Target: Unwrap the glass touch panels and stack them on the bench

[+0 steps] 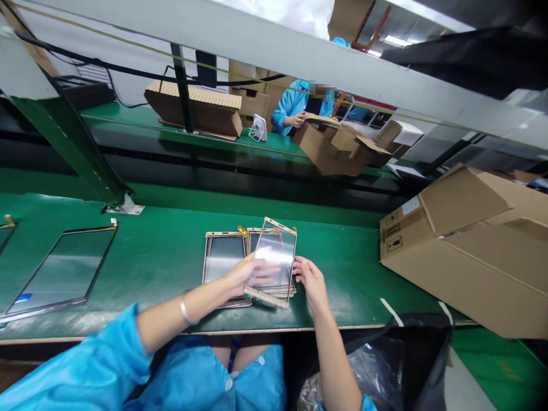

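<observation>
Over a small stack, a glass touch screen panel (pixel 278 251) with a pale frame is held up at a tilt. My left hand (pixel 245 275) grips it, its blurred fingers showing through or reflected in the glass. Beside the panel's right edge, my right hand (pixel 311 279) has bent, parted fingers. Its fingertips come very close to that edge; whether they touch is unclear. Under the raised panel lie several similar panels (pixel 292 290), partly hidden. Another pile of panels (pixel 225 257) sits just left, partly covered by my left forearm.
A larger dark-framed panel (pixel 64 271) lies left on the green bench (pixel 158 251). At right stands a big cardboard box (pixel 462 257), with a black plastic bag (pixel 415 348) at the front edge. Beyond the rail, a co-worker (pixel 291 108) handles an open slotted carton (pixel 334 145).
</observation>
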Motion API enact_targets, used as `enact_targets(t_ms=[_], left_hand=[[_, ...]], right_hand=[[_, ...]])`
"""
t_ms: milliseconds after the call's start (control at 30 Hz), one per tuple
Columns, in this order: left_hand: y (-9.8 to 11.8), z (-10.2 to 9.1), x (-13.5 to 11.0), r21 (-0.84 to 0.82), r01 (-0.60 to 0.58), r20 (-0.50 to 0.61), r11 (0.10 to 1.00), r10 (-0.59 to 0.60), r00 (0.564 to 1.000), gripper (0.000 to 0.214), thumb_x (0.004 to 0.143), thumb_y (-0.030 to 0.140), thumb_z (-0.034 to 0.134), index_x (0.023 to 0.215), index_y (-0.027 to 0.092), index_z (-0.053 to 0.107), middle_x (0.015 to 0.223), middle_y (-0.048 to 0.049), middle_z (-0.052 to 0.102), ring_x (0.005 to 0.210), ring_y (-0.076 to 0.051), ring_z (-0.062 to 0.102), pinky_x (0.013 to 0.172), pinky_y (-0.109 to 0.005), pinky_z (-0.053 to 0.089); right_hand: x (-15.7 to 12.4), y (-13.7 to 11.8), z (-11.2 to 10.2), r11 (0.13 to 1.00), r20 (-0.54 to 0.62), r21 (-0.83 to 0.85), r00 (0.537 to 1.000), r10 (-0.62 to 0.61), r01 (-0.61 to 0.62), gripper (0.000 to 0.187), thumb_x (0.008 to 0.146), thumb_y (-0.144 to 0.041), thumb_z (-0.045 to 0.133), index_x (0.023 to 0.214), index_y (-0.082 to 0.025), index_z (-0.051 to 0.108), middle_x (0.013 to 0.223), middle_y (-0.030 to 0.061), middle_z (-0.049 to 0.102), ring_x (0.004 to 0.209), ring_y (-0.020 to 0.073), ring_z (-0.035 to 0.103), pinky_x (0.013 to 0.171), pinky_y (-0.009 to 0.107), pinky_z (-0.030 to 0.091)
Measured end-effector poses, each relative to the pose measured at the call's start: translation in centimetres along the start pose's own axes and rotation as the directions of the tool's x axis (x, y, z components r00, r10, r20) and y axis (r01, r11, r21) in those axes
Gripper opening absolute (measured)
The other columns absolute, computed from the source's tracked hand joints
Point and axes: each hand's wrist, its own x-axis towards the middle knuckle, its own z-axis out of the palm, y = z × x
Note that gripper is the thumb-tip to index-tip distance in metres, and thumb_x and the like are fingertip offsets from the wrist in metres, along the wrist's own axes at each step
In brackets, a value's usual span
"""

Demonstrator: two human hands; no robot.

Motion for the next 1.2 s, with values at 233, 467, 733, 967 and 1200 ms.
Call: enact_targets(t_ms=[233, 467, 733, 967, 1200], left_hand=[[-2.0, -4.7, -7.7, 0.023, 0.08, 0.198, 0.997, -0.083, 0.977, 0.057, 0.087, 0.029, 0.059, 0.139, 0.022, 0.037, 0.132, -0.0154, 0.058, 0.116, -0.028, 0.059, 0.088, -0.038, 0.05], [-3.1, -6.7, -9.7, 0.068, 0.054, 0.227, 0.996, -0.068, 0.972, 0.058, 0.085, 0.037, 0.063, 0.135, 0.021, 0.04, 0.13, -0.0154, 0.06, 0.116, -0.03, 0.059, 0.091, -0.042, 0.048], [-2.6, -7.4, -11.0, 0.166, -0.018, 0.233, 0.986, -0.022, 0.972, 0.055, 0.088, 0.042, 0.059, 0.135, 0.022, 0.041, 0.131, -0.0145, 0.059, 0.117, -0.029, 0.058, 0.093, -0.043, 0.047], [-2.6, -7.7, -11.4, 0.234, -0.03, 0.227, 0.972, -0.024, 0.974, 0.053, 0.087, 0.046, 0.057, 0.133, 0.023, 0.045, 0.132, -0.0135, 0.059, 0.117, -0.029, 0.058, 0.095, -0.044, 0.046], [-2.6, -8.0, -11.5, 0.179, -0.002, 0.221, 0.984, -0.038, 0.975, 0.052, 0.087, 0.044, 0.058, 0.133, 0.023, 0.044, 0.131, -0.0139, 0.059, 0.117, -0.03, 0.058, 0.093, -0.044, 0.047]], right_hand=[[-0.7, -4.2, 0.1, 0.948, 0.333, 0.218, 0.931, 0.151, -0.232, 0.059, 0.069, -0.072, 0.059, 0.074, -0.013, 0.065, 0.06, 0.0097, 0.068, 0.049, 0.0134, 0.057, 0.044, 0.023, 0.04], [-2.7, -6.2, 0.6, 0.933, 0.481, 0.2, 0.859, 0.173, -0.3, 0.056, 0.074, -0.067, 0.061, 0.068, -0.011, 0.067, 0.06, 0.0102, 0.07, 0.047, 0.0116, 0.058, 0.042, 0.02, 0.037], [-3.1, -7.0, 1.0, 0.926, 0.536, 0.192, 0.825, 0.178, -0.325, 0.054, 0.074, -0.065, 0.062, 0.073, -0.011, 0.068, 0.066, 0.0107, 0.071, 0.055, 0.0129, 0.062, 0.043, 0.019, 0.039], [-2.5, -6.8, 1.5, 0.935, 0.557, 0.167, 0.813, 0.172, -0.312, 0.052, 0.068, -0.068, 0.064, 0.066, -0.017, 0.062, 0.059, 0.0038, 0.065, 0.049, 0.0121, 0.056, 0.037, 0.019, 0.034], [-3.6, -7.9, 1.8, 0.995, 0.482, 0.02, 0.873, 0.074, -0.096, 0.044, 0.072, -0.06, 0.066, 0.062, -0.017, 0.066, 0.061, 0.0028, 0.065, 0.05, 0.0113, 0.053, 0.044, 0.022, 0.039]])
